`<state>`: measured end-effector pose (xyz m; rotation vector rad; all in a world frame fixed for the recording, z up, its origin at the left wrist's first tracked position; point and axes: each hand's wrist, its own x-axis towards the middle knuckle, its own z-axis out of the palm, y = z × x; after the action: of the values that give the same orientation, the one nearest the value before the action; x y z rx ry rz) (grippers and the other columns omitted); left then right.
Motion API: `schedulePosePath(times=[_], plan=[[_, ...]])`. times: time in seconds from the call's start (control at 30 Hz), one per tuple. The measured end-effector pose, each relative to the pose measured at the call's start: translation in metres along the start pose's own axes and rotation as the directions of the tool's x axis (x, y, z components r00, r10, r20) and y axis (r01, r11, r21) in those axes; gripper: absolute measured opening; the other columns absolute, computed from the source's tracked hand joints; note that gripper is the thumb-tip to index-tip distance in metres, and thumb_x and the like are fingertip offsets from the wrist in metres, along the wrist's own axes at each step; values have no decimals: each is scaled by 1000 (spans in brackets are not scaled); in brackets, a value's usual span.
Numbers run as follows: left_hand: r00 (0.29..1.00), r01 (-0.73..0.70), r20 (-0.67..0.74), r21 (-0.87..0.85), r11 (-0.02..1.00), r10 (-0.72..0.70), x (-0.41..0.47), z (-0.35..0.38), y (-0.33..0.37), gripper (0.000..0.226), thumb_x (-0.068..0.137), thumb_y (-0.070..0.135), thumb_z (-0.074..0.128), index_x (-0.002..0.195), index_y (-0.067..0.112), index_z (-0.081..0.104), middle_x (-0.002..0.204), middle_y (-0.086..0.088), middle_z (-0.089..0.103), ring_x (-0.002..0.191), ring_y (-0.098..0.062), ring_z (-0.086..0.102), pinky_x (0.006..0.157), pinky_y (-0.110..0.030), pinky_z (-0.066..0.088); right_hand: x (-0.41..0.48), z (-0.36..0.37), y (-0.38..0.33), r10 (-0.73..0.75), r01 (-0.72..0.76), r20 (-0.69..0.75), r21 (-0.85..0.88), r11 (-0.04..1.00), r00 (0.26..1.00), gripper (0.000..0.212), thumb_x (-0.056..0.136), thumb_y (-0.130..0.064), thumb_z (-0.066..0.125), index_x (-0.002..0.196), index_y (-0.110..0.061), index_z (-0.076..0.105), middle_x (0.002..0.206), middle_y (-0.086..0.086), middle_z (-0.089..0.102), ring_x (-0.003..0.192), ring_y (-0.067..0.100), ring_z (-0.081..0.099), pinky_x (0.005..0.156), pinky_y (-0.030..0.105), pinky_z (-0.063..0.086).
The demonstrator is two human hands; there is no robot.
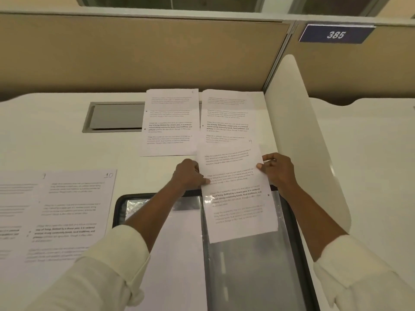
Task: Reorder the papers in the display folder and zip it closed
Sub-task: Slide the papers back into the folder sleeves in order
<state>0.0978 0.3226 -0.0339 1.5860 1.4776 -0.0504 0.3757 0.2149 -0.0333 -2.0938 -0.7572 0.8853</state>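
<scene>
The folder (292,232) lies open on the desk (56,142), black-edged, with glossy clear sleeves. Above its right half, a printed sheet (235,191) is held by both edges: left hand (190,173) pinching the left side, right hand (277,168) pinching the right. Its text includes a bold line reading "Defined by a slower pace". Beyond the folder lie two sheets (170,124) side by side; left of it lies a page (76,209) marked "10". A sign (335,34) above reads "385"
</scene>
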Motion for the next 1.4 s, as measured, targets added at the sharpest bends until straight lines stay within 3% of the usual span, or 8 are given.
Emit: schedulePosePath(times=[0.13,0.2,0.47,0.67,0.87,1.07,1.27,1.4], plan=[[993,-10,-117,-45,999,5,2,-5,8,32,74,20,97,82,8,69,85,-1,72,83,-21,68,76,-35,57,-5,-3,-4,-13,10,45,62,998,999,24,85,-6,85,102,-12,70,84,7,74,76,18,71,70,30,57],[987,-13,-159,-75,997,0,4,-5,7,33,75,19,97,81,6,67,81,-2,70,80,-22,64,77,-37,58,-3,-5,-7,-10,5,62,81,997,998,27,84,-4,86,104,-10,70,82,7,72,76,17,69,70,29,56],[994,-102,-32,83,991,105,-8,5,5,45,77,24,96,117,12,78,111,-4,79,102,-25,73,93,-41,61,9,-8,6,130,-107,160,-144,984,979,35,74,-4,93,102,-10,73,102,9,78,96,30,75,92,51,62],[996,-17,-93,-73,997,10,-4,-3,11,27,81,15,92,97,3,74,97,-6,77,91,-26,74,87,-45,64,2,-5,1,75,-75,39,12,997,996,31,78,-2,89,92,-19,68,91,6,77,88,25,76,86,48,64],[1000,-9,-27,-105,994,6,-6,7,11,24,84,9,89,104,6,76,103,-6,78,90,-24,76,86,-43,66,2,-4,8,49,-49,-8,22,999,999,29,82,-4,86,97,-21,68,90,6,76,90,27,76,87,46,63],[1000,-19,11,116,993,18,-8,9,7,38,83,19,90,116,7,75,111,-7,76,103,-28,70,95,-41,59,11,-9,5,173,-159,114,-124,979,978,20,81,-5,88,90,-13,72,99,5,75,96,27,73,94,43,61],[999,-30,16,135,990,28,-10,8,13,38,78,17,94,110,10,74,110,-4,76,99,-25,69,89,-37,58,7,-6,1,138,-140,57,30,990,989,35,83,-22,90,109,-10,71,97,7,76,80,25,71,72,37,58],[997,10,74,150,989,-21,-14,8,14,43,74,19,98,107,7,74,106,-6,76,98,-28,71,87,-38,59,6,-2,7,74,-74,-11,-4,997,997,23,85,-15,87,102,-18,71,94,7,76,90,30,75,85,46,63]])
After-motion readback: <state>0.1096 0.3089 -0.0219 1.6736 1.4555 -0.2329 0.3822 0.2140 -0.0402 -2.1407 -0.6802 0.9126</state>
